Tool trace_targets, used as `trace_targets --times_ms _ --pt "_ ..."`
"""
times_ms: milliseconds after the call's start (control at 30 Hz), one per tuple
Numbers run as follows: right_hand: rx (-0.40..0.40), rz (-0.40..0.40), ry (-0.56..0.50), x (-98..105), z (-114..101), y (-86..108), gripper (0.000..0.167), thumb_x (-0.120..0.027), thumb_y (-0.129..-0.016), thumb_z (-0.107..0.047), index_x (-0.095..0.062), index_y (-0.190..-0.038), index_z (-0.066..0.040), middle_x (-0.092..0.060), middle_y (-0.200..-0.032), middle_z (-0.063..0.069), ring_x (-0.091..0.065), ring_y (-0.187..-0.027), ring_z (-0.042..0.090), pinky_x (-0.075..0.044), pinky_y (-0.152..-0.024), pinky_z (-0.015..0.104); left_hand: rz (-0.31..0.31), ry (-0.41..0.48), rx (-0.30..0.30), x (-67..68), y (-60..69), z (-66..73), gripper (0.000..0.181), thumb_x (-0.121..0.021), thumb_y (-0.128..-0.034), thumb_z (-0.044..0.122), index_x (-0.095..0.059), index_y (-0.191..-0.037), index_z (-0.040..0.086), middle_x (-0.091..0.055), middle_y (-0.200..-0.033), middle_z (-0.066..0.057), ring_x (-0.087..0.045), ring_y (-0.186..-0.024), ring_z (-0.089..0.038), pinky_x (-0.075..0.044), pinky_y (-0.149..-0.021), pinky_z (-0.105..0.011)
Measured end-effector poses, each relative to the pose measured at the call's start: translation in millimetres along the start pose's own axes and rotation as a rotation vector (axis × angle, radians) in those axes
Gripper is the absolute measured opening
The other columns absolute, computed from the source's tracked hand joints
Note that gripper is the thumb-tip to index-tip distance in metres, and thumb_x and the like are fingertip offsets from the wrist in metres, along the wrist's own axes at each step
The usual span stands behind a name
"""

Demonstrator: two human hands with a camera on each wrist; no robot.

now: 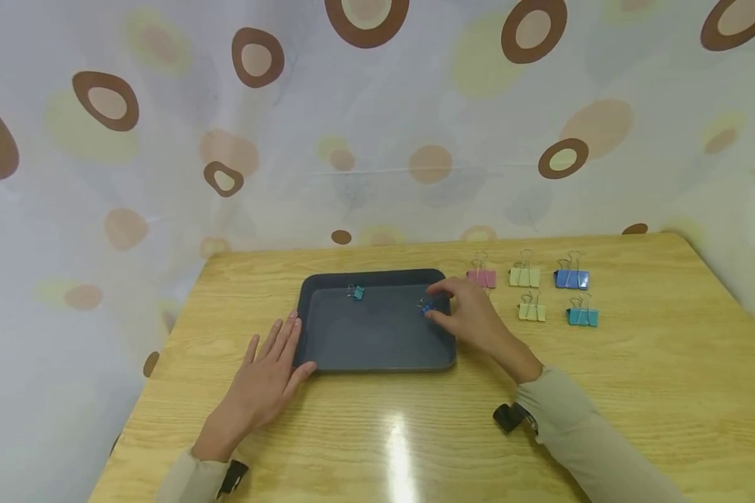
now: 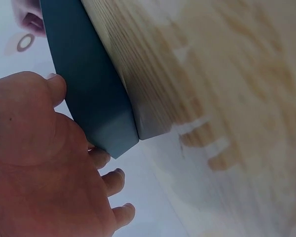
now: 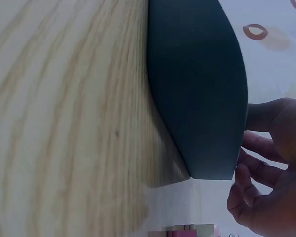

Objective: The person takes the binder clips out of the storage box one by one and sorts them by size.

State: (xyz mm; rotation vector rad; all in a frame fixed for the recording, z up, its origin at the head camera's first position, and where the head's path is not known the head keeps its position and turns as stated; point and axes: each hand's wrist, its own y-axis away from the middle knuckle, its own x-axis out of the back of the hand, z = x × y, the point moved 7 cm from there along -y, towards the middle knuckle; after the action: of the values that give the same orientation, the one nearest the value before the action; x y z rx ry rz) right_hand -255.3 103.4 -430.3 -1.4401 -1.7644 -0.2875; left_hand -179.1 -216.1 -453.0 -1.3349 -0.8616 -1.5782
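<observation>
A dark grey tray (image 1: 377, 365) lies on the wooden table. Inside it are a small teal binder clip (image 1: 358, 293) near the back and a small blue binder clip (image 1: 426, 307) at the right. My right hand (image 1: 472, 318) reaches over the tray's right edge. Its thumb is beside the blue clip, and a gap shows between thumb and index finger. Spread fingers of my left hand (image 1: 264, 381) rest along the tray's left rim, the thumb at its front left corner. In both wrist views the tray wall (image 2: 89, 74) (image 3: 200, 89) hides the clips.
Right of the tray stand larger binder clips: pink (image 1: 482, 278), pale yellow (image 1: 525, 277) and blue (image 1: 571, 279) behind, pale yellow (image 1: 532, 311) and teal (image 1: 582, 317) in front. Another is mostly hidden by my right hand. A patterned cloth (image 1: 377, 126) hangs behind the table (image 1: 352, 433).
</observation>
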Motion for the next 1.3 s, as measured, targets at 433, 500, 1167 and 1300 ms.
trace_targets --times_ms 433,500,1167,1300 --pt "0.006 -0.033 0.016 -7 -3 -12.7 0.032 -0.085 -0.084 -0.007 -0.073 -0.113 0.003 -0.071 -0.108 0.015 -0.066 -0.1 0.034 -0.054 -0.086 0.05 0.003 -0.001 0.01 -0.6 -1.2 -3.7 0.077 -0.041 -0.109 0.051 -0.018 -0.163 0.001 -0.011 -0.171 -0.012 -0.016 -0.156 -0.035 -0.015 -0.121 -0.064" --pt "0.012 -0.064 0.036 -11 -3 -14.7 0.034 -0.086 -0.083 -0.006 -0.073 -0.112 0.004 -0.071 -0.108 0.016 -0.067 -0.1 0.034 -0.054 -0.088 0.05 0.0 0.005 0.014 -1.1 -0.8 -4.1 0.077 -0.041 -0.1089 0.051 -0.018 -0.163 0.001 -0.011 -0.171 -0.012 -0.016 -0.156 -0.035 -0.014 -0.121 -0.064" --pt "0.089 -0.22 0.264 -27 -4 -18.9 0.03 -0.085 -0.086 -0.011 -0.073 -0.111 0.001 -0.07 -0.107 0.014 -0.065 -0.104 0.035 -0.053 -0.09 0.05 -0.015 0.012 -0.002 0.6 -1.2 -3.6 0.077 -0.043 -0.1091 0.049 -0.017 -0.163 0.0 -0.012 -0.171 -0.013 -0.016 -0.155 -0.037 -0.014 -0.121 -0.065" --pt "0.121 -0.221 0.303 -28 -6 -19.9 0.03 -0.086 -0.085 -0.013 -0.074 -0.11 -0.001 -0.071 -0.105 0.011 -0.066 -0.101 0.033 -0.055 -0.086 0.049 -0.022 0.013 0.006 -0.6 -1.5 -5.1 0.077 -0.042 -0.1091 0.05 -0.016 -0.163 0.001 -0.01 -0.171 -0.013 -0.016 -0.156 -0.036 -0.014 -0.121 -0.064"
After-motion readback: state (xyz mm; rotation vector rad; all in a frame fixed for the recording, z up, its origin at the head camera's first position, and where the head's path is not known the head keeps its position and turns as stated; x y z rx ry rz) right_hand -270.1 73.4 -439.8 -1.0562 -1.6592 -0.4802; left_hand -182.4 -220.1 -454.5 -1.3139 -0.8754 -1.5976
